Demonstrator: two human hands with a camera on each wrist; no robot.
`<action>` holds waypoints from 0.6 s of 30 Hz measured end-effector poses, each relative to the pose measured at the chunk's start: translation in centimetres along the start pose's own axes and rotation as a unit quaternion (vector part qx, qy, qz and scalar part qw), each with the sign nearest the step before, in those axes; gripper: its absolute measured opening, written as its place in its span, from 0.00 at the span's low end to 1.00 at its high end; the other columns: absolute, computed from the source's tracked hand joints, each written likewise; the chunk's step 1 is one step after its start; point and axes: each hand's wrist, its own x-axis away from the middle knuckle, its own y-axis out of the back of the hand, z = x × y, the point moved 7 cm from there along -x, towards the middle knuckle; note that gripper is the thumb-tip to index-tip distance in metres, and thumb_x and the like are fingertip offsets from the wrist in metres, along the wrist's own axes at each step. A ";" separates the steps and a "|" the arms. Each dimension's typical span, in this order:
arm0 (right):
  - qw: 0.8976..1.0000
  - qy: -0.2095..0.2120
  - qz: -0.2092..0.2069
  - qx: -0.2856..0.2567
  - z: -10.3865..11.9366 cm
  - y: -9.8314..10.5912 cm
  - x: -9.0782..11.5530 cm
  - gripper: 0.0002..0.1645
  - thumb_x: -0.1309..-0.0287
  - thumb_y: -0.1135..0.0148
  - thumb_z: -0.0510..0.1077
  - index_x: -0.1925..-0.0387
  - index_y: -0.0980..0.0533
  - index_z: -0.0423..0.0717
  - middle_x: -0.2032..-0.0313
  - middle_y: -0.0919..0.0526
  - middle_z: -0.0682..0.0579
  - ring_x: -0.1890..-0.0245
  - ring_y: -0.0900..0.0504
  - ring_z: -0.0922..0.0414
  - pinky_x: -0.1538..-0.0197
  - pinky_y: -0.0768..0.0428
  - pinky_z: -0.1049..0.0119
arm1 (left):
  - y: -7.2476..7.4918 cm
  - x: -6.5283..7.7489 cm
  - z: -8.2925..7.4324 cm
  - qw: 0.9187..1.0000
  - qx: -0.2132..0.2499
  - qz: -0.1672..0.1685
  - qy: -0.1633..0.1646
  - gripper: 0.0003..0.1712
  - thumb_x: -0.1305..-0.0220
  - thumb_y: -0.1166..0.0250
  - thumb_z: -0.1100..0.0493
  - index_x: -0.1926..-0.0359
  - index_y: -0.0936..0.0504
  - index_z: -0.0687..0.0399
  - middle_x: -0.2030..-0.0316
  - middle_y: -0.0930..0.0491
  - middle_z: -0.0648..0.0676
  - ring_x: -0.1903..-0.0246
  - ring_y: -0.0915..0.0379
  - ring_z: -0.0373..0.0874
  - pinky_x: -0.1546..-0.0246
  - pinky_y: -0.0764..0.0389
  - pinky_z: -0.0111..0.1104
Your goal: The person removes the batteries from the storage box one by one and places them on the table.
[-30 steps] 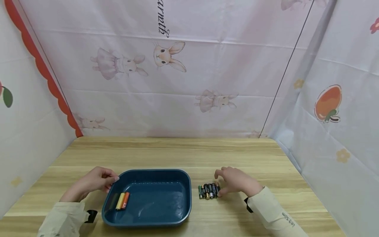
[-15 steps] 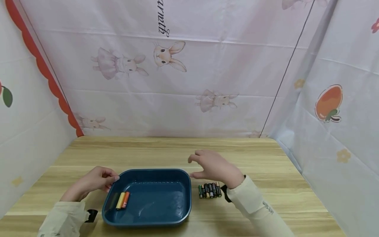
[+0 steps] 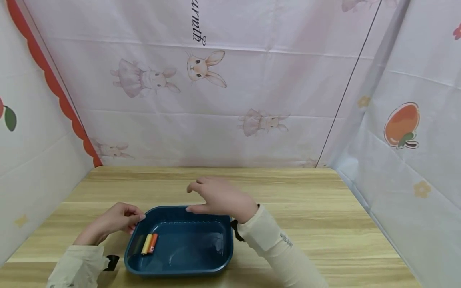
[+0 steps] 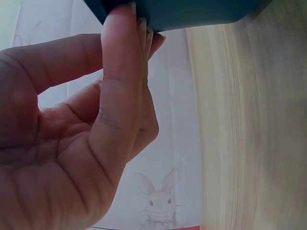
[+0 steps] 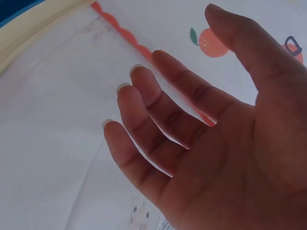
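In the head view a dark blue rectangular tray [image 3: 179, 273] stands on the table. Inside it, near the left wall, a yellow battery [image 3: 147, 244] and an orange battery [image 3: 153, 243] lie side by side. My left hand [image 3: 119, 219] pinches the tray's back left corner; in the left wrist view its thumb [image 4: 122, 52] and fingertips meet at the blue edge. Over the tray's back right part hovers my right hand [image 3: 221, 197], thumb and fingers spread apart. The right wrist view shows its palm [image 5: 211, 167] with nothing in it. My right forearm covers the spot where the row of batteries lay.
The wooden table [image 3: 306, 208] extends behind and to the right of the tray. Printed cloth with rabbits hangs along the back [image 3: 230, 140], and more cloth [image 3: 407, 168] closes off the sides. My right sleeve [image 3: 268, 240] crosses the area right of the tray.
My right hand has moved left from beside the row of batteries to above the tray's back edge, its forearm now hiding that row. The left hand and tray have stayed put.
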 end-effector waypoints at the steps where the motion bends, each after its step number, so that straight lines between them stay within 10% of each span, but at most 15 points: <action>1: 1.000 0.001 0.006 -0.004 0.4 -0.1 -0.5 0.29 0.38 0.43 0.63 0.42 0.26 0.53 0.52 0.22 0.56 0.54 0.23 0.61 0.48 0.25 0.68 | 0.0 0.0 0.0 1.000 -0.001 0.000 0.000 0.11 0.31 0.43 0.62 0.59 0.19 0.66 0.75 0.23 0.53 0.76 0.24 0.44 0.70 0.17 0.40; 18: 0.989 0.006 0.143 -0.024 5.4 -5.4 -7.2 0.25 0.40 0.41 0.63 0.46 0.24 0.58 0.52 0.21 0.62 0.63 0.25 0.69 0.56 0.26 0.77 | 0.2 -0.1 0.0 1.000 0.005 0.021 -0.014 0.12 0.29 0.44 0.61 0.58 0.19 0.68 0.75 0.22 0.53 0.75 0.23 0.45 0.70 0.17 0.39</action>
